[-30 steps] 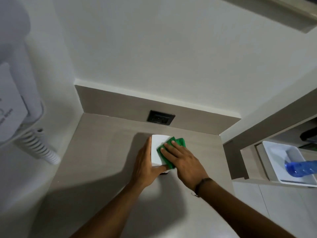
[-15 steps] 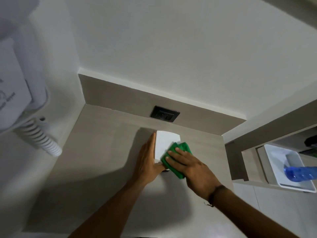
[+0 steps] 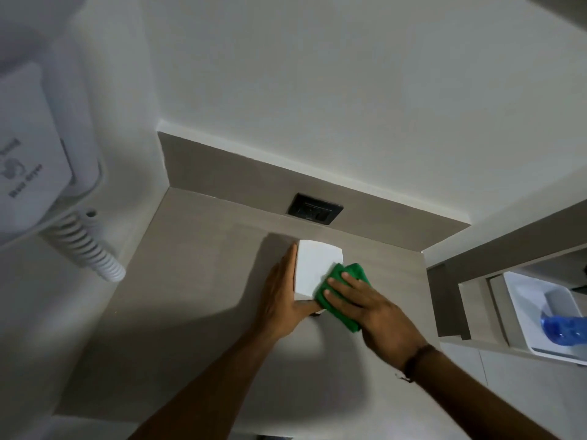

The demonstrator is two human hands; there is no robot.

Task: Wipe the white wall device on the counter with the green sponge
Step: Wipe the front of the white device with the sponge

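Observation:
The white wall device [image 3: 314, 268] lies flat on the beige counter [image 3: 197, 281], just in front of the backsplash. My left hand [image 3: 282, 296] clasps its left side and near corner, thumb under the near edge. The green sponge [image 3: 341, 289] rests on the device's right part and hangs over its right edge. My right hand [image 3: 365, 309] presses flat on the sponge with its fingers spread. Most of the sponge and the device's near right corner are hidden under that hand.
A dark socket [image 3: 314, 208] sits in the backsplash behind the device. A white hair dryer unit [image 3: 35, 166] with a coiled cord [image 3: 92, 249] hangs on the left wall. At right, a recessed shelf holds a white tray [image 3: 527, 309] with a blue bottle [image 3: 563, 325].
My right hand has slid the sponge toward me and to the right across the device, baring more of its white top. The left hand keeps its hold. The camera view shifted slightly.

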